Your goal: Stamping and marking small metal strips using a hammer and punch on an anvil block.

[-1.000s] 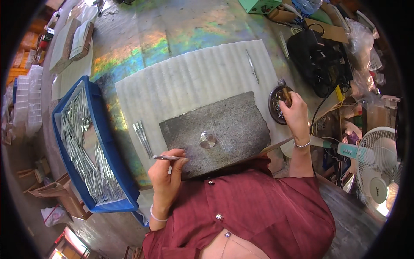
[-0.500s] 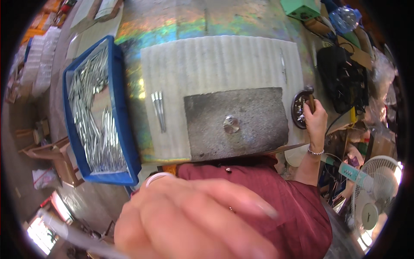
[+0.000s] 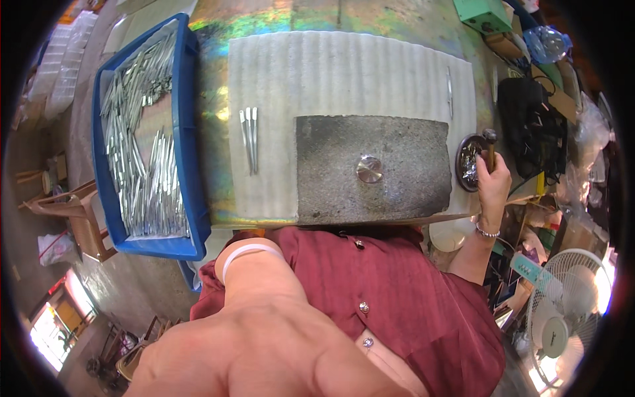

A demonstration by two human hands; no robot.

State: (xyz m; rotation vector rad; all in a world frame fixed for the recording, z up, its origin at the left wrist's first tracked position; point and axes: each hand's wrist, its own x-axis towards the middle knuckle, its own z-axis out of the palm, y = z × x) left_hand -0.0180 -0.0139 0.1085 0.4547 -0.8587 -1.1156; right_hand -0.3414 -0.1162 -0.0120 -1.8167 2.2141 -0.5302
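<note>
Head: right fingers [image 3: 501,165] closed around hammer [image 3: 490,147]

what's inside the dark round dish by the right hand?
The dark round dish holds small shiny metal pieces, too small to identify. The right hand and the hammer in it cover part of the dish's right side; anything beneath them is hidden.

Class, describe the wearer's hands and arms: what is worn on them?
Both hands are ungloved. The left hand has a smooth, pale band at the wrist; the right hand, a silvery beaded bracelet. The right sleeve is dark red, leaving the forearm bare.
</note>
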